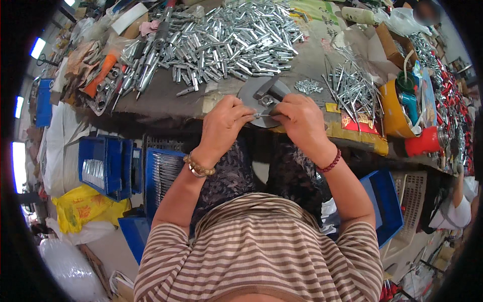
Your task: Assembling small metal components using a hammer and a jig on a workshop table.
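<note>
Over a round grey metal plate (246, 91) at the bench edge, my two hands meet at a short, thin metal rod (263, 116). My left hand (221, 127) pinches one end of it between thumb and fingertips. The other end goes into the closed fingers of my right hand (305, 123). Just beyond the fingertips lies a dark hammer (269, 88) on the plate, beside a small metal fitting (265, 101). Behind the plate spreads a big heap of shiny metal sleeves (231, 43). How the rod's ends are shaped is hidden by my fingers.
Small metal pieces (308, 86) and a pile of long thin rods (352, 85) lie to the right, near a yellow container (397, 108) and a red can (423, 142). At left are hand tools (100, 75). Blue bins (103, 166) stand below the bench.
</note>
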Tool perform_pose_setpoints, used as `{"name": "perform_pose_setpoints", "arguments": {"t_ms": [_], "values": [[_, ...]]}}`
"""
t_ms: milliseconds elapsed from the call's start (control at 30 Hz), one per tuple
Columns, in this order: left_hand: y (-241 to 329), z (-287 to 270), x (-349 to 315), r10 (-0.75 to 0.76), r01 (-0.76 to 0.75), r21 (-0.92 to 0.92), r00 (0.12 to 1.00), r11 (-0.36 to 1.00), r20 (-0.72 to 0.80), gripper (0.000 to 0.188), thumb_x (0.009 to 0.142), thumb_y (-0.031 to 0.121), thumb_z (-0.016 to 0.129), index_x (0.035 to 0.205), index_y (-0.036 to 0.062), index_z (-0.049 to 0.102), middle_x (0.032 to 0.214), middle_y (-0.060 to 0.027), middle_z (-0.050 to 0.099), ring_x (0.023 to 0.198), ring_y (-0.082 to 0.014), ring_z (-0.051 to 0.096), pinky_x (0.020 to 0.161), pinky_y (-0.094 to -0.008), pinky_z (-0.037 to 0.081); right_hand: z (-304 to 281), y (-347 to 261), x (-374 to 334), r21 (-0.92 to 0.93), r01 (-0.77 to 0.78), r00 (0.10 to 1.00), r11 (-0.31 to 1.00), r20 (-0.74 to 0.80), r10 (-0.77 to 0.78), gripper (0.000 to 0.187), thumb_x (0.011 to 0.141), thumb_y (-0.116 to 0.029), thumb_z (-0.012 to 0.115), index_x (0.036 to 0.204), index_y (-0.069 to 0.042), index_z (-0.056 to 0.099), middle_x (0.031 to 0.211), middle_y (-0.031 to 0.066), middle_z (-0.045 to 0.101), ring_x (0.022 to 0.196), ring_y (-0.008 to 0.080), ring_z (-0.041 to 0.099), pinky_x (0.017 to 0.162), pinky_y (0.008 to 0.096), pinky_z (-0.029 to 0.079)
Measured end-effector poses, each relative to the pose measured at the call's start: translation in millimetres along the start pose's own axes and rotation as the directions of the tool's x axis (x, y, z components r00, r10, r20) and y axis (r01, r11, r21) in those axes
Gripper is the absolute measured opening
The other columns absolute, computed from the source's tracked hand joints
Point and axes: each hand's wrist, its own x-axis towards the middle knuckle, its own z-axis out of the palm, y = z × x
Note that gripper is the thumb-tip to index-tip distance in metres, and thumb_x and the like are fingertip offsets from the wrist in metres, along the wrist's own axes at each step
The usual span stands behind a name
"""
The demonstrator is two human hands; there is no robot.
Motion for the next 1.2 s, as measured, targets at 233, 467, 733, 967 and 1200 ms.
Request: {"name": "perform_pose_setpoints", "arguments": {"t_ms": [233,467,733,967,1200], "values": [[1.9,-0.9,-4.8,-0.054,0.054,-0.001,0.999,0.999,0.005,0.014,0.087,0.006,0.077,0.101,0.0062,0.078,0.095,-0.0075,0.062,0.084,-0.0228,0.065,0.073,-0.0334,0.052,-25.1,18.2,-11.2,-0.087,-0.167,0.955,0.982,-0.262,0.139,0.015,0.079,-0.007,0.078,0.092,-0.007,0.073,0.088,0.0100,0.065,0.084,0.0330,0.067,0.071,0.0437,0.054],[0.9,1.8,-4.2,-0.040,0.039,-0.009,0.999,0.999,-0.012,0.015,0.087,0.005,0.076,0.101,0.0066,0.078,0.095,-0.0074,0.062,0.083,-0.0230,0.065,0.072,-0.0333,0.052,-39.9,46.2,-11.9,-0.165,-0.275,0.956,0.947,-0.149,0.252,0.014,0.082,-0.009,0.077,0.095,-0.006,0.072,0.092,0.0103,0.066,0.089,0.0346,0.067,0.076,0.0446,0.054],[-2.2,3.3,-6.2,-0.014,0.015,0.004,0.999,1.000,-0.038,0.016,0.086,0.005,0.077,0.102,0.0067,0.078,0.096,-0.0076,0.062,0.082,-0.0235,0.064,0.072,-0.0341,0.052,-24.3,62.8,2.5,-0.143,-0.219,0.976,0.965,-0.031,0.217,0.015,0.082,-0.010,0.077,0.094,-0.005,0.069,0.096,0.0115,0.064,0.092,0.0370,0.066,0.078,0.0473,0.053],[-5.2,5.9,-7.7,0.029,-0.025,0.056,0.996,0.998,-0.082,0.017,0.084,0.006,0.078,0.100,0.0086,0.078,0.095,-0.0078,0.062,0.083,-0.0267,0.064,0.072,-0.0370,0.052,-26.1,47.9,10.7,-0.169,-0.181,0.983,0.969,-0.067,0.172,0.018,0.086,-0.006,0.072,0.100,-0.002,0.061,0.098,0.0174,0.064,0.093,0.0420,0.064,0.077,0.0493,0.051],[-6.0,5.3,-6.4,0.080,-0.074,0.073,0.993,0.995,-0.085,0.018,0.083,0.006,0.077,0.101,0.0089,0.076,0.095,-0.0090,0.062,0.086,-0.0282,0.064,0.072,-0.0388,0.052,4.0,-26.6,31.3,0.166,-0.049,0.997,0.985,0.058,0.040,0.028,0.086,-0.001,0.069,0.113,-0.004,0.062,0.096,0.0177,0.067,0.094,0.0414,0.065,0.080,0.0469,0.054]]}}
